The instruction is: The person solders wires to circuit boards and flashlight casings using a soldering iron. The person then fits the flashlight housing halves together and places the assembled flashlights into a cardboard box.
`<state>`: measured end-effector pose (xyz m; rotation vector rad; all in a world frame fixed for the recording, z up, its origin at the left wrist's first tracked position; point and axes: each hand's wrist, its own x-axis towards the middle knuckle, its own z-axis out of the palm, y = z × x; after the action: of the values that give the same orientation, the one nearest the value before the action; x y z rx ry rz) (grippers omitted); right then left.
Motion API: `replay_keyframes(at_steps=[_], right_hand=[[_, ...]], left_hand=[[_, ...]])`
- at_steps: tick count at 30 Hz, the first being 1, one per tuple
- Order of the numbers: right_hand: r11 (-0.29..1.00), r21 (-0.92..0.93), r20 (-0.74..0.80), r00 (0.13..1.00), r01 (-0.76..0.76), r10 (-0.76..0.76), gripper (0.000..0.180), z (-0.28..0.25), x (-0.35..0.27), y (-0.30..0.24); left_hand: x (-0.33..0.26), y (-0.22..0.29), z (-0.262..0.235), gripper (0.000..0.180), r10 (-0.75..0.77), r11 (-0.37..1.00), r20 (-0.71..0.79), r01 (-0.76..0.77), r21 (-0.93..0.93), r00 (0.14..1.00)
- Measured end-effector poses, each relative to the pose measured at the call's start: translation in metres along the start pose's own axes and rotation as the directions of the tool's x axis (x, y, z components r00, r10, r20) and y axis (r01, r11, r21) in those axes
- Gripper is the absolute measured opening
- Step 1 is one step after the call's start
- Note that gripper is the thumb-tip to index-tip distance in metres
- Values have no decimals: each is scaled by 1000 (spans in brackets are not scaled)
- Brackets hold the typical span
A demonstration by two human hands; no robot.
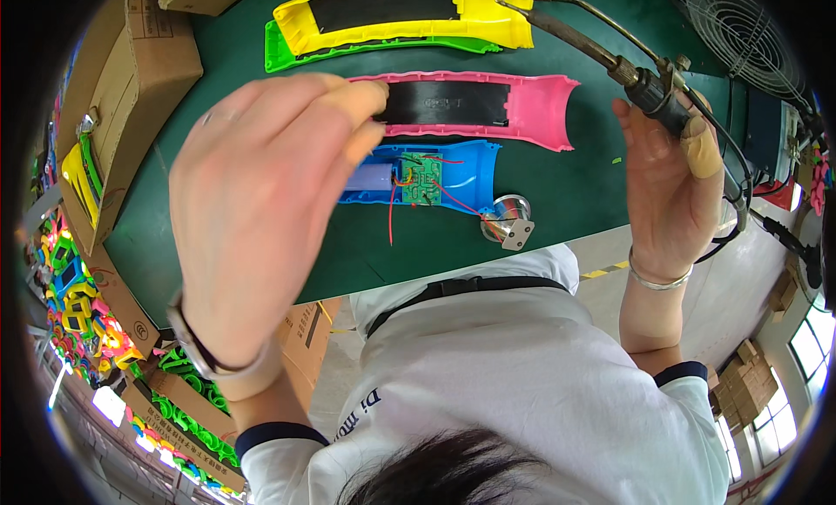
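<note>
left hand (261, 218) over the blue shell (453, 176) on the green counter (557, 183), fingers (370, 96) bunched narrow at its purple end, can't tell if gripping. right hand (670, 191) wraps the soldering iron (601, 52), tip up n away. risk imo: hot tip swinging into red wires (453, 200) or pcb (421, 178), melting plastic.

The right hand (666, 187) grips a soldering iron (601, 57) with a dull brownish metal shaft and a matt black handle. At the left hand's (261, 218) fingertips lie a glossy blue plastic shell (470, 170) holding a green circuit board (421, 179), and a glossy pink plastic shell (535, 113) with a matt black inlay. Beside the blue shell sits a shiny metal motor (507, 218). The tabletop (566, 183) is matt dark green.
</note>
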<state>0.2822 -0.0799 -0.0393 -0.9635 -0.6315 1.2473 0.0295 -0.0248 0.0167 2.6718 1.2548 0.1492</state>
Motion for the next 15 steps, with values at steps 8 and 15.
replay_keyframes(at_steps=[8,15], right_hand=[[977,207,91,995,-50,31,28,21,3,23],[944,325,33,999,-51,43,27,47,-2,43]], left_hand=[[-16,37,68,18,-207,962,-471,90,-259,858],[-3,28,58,12,-331,934,-401,237,-266,855]])
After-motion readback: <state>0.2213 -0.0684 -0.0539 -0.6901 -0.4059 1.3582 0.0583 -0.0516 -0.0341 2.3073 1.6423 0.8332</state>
